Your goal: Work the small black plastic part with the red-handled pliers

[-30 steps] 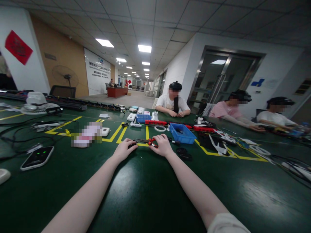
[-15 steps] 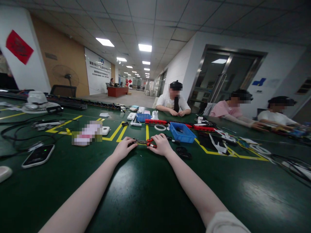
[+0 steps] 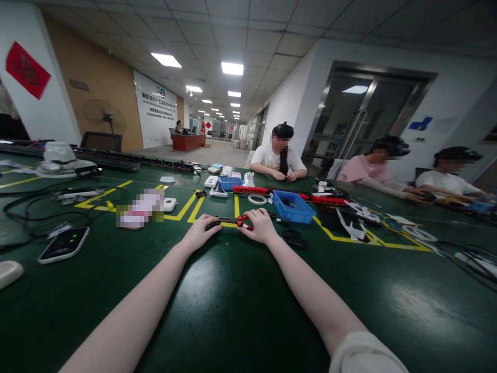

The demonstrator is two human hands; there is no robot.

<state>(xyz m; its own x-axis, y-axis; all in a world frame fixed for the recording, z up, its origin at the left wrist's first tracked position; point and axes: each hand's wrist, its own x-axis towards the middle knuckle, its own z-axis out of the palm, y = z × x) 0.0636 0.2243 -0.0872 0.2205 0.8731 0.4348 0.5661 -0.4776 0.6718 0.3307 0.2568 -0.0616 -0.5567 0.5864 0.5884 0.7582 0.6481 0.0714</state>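
My right hand [image 3: 261, 226] is closed round the red handles of a pair of pliers [image 3: 244, 223]. The jaws of the pliers point left, toward my left hand [image 3: 201, 231]. Between the thumb and fingers of that hand is a small black part [image 3: 213, 225], too small to make out its kind. The jaw tips meet this part or lie right beside it; I cannot tell which. Both hands are just above the green table [image 3: 240, 290]. A few tiny light scraps lie below the pliers. To the right of my right hand sits a small heap of black pieces [image 3: 295, 239].
A blue bin [image 3: 306, 215] with dark items stands beyond my right hand, near a white ring of tape [image 3: 257, 199] and red strips [image 3: 250, 190]. At left lie a phone-like device [image 3: 64, 244] and black cables [image 3: 23, 207]. Several people sit across the table.
The view has tilted slightly down. The plier handles look spread a little wider, and the black part in my left hand shows more plainly. Both hands keep nearly the same place.
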